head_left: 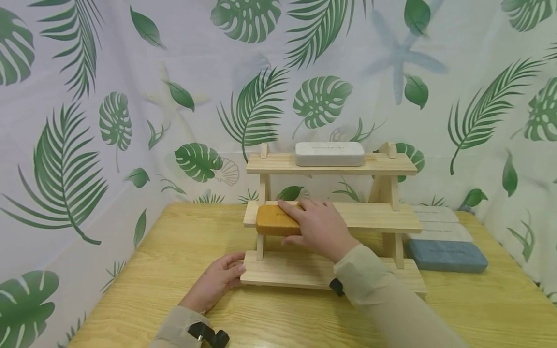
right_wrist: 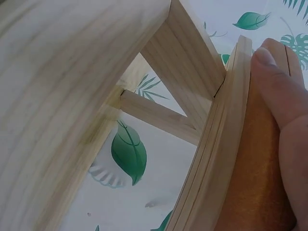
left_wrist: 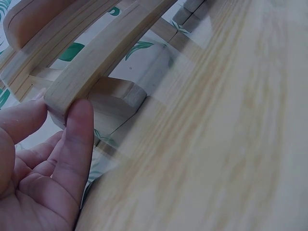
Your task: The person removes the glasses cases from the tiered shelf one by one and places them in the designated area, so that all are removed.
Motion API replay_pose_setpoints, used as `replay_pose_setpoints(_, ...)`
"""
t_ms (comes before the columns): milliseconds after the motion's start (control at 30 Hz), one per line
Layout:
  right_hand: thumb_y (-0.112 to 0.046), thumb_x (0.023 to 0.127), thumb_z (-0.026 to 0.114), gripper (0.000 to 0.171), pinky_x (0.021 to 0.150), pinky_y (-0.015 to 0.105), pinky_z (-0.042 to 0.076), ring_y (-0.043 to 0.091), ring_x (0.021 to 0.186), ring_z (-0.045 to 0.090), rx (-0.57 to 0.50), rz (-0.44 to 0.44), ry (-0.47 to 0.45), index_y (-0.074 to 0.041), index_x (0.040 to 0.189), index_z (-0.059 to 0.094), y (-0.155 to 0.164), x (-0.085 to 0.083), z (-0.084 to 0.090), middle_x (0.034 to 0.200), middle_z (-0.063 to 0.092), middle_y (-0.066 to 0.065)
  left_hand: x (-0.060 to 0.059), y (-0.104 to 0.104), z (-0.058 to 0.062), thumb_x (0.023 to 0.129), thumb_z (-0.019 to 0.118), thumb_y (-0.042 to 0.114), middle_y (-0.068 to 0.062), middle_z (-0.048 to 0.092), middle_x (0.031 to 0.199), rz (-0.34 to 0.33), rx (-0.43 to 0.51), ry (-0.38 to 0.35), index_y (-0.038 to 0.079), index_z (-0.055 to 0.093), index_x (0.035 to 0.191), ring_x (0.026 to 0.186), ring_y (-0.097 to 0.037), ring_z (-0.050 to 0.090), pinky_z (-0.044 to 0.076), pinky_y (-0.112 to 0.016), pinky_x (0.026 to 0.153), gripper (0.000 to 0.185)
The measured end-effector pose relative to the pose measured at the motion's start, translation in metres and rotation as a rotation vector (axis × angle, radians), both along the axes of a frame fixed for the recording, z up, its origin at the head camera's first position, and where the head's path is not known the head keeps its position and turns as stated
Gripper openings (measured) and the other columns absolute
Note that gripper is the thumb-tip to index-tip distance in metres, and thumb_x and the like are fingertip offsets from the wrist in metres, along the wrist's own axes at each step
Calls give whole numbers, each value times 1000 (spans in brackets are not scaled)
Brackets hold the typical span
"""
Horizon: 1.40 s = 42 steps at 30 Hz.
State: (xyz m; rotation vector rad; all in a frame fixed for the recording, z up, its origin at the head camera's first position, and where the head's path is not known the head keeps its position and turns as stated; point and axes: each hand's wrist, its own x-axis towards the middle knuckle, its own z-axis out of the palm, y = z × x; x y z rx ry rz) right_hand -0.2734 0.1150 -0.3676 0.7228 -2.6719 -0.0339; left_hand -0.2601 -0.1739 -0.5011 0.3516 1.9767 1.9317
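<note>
A three-tier wooden display stand (head_left: 376,216) stands on the table. On the left part of its middle shelf lies an orange glasses case (head_left: 273,223), gripped by my right hand (head_left: 324,229) from above, thumb low on the front side. The right wrist view shows the thumb along the orange case (right_wrist: 255,178), close against the shelf edge. My left hand (head_left: 216,282) pinches the left end of the bottom shelf; the left wrist view has the thumb and index finger of the left hand (left_wrist: 45,178) at the board's corner (left_wrist: 79,82).
A white glasses case (head_left: 329,154) lies on the top shelf. Right of the stand, a blue case (head_left: 448,256) lies on the table (head_left: 191,232) in front of pale cases (head_left: 444,232). A leaf-print cloth (head_left: 183,111) hangs behind.
</note>
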Motion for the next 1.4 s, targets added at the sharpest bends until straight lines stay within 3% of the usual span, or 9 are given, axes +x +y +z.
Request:
replay_pose_setpoints(500,-72,77,74,93,83,47,48,30,104,59,13,42,37,-31,155,44,20,16,-3,114,64,8,-2,-2,-2,105,60,26,-22,48,138,0,4,-14,-5,31,155,112,-22,55,53,-35,91,66)
replay_pose_setpoints(1133,-64,80,77,93,86,53,47,33,110,58,-38,149,86,-28,157,40,62,29,-9,120,61,8,-1,-2,2,106,57,27,-20,48,137,-5,-21,-19,-1,31,156,116,-23,54,52,-36,94,63)
replay_pose_setpoints(1400,-73,85,62,90,86,52,48,31,104,60,-33,174,91,-23,157,42,85,40,-11,117,61,8,0,-2,2,106,57,26,-20,50,133,-5,-15,-13,-2,31,156,108,-21,55,53,-35,91,62)
